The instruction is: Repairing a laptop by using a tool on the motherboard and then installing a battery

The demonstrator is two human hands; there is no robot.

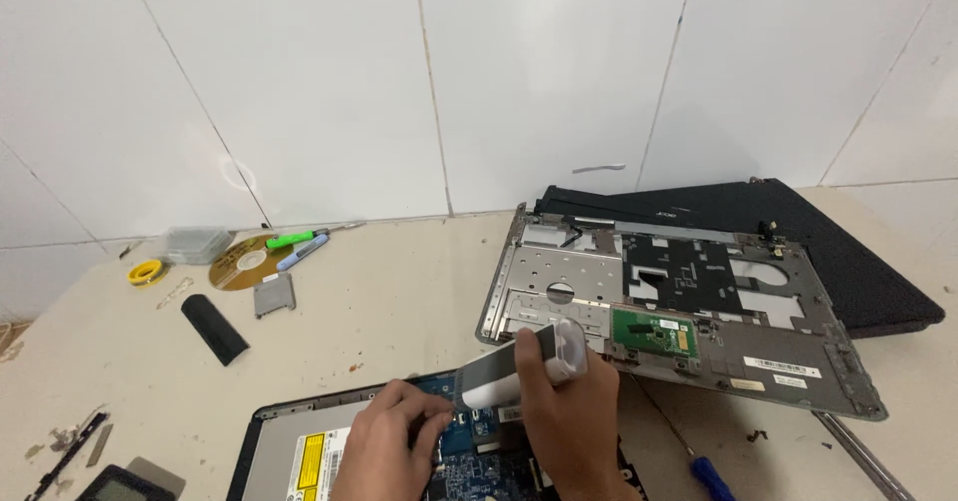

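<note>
Meanwhile right hand (574,416) grasps a white tube (524,366); left hand (384,446) fingers pinch the blue board (479,461) by a yellow label (312,456).

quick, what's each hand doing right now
left hand: fingertips pinched on the blue circuit board
right hand: closed around a white tube

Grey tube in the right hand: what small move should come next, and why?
Probably tilt the grey tube lower toward the blue circuit board: the right hand holds it just above the board, while the left hand fingertips press the spot beneath its end.
</note>
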